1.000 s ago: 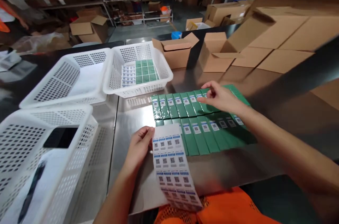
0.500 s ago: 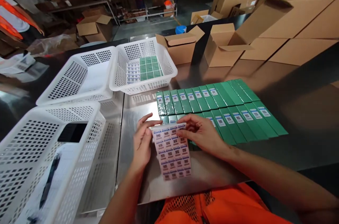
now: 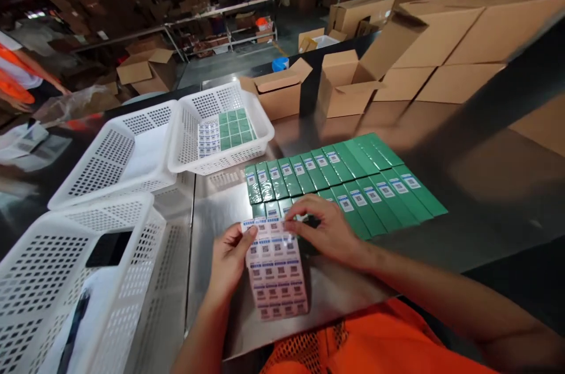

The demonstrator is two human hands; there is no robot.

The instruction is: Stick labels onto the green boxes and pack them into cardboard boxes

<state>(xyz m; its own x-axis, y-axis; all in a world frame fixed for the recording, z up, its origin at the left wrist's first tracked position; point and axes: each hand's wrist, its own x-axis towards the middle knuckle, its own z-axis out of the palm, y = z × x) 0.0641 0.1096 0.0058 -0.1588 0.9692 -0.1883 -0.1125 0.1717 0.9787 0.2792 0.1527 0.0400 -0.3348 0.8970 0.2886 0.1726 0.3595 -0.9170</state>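
Note:
A sheet of QR-code stickers [image 3: 276, 271] hangs over the metal table in front of me, printed in rows with blue bands. My left hand [image 3: 232, 253] grips its upper left edge, thumb on the printed face. At the upper right corner, my right hand [image 3: 324, 229] pinches with thumb and forefinger; whether it holds the sheet's edge or a single sticker is too small to tell. Just beyond lie two rows of flat green boxes [image 3: 309, 171]. Many of them bear a white-and-blue sticker, while several at the far right of the back row show none.
A white basket [image 3: 220, 165] holds sticker sheets and green cards. Beside it stands another basket [image 3: 70, 185] with white paper. A nearer basket [image 3: 132, 280] contains a black phone [image 3: 108, 248] and a pen [image 3: 75, 330]. Open cartons [image 3: 280, 94] line the table's far side.
The view has shifted slightly. My left thumb now lies over the sheet's front, and the top edge has flattened toward me. My right fingers stay at the upper right corner.

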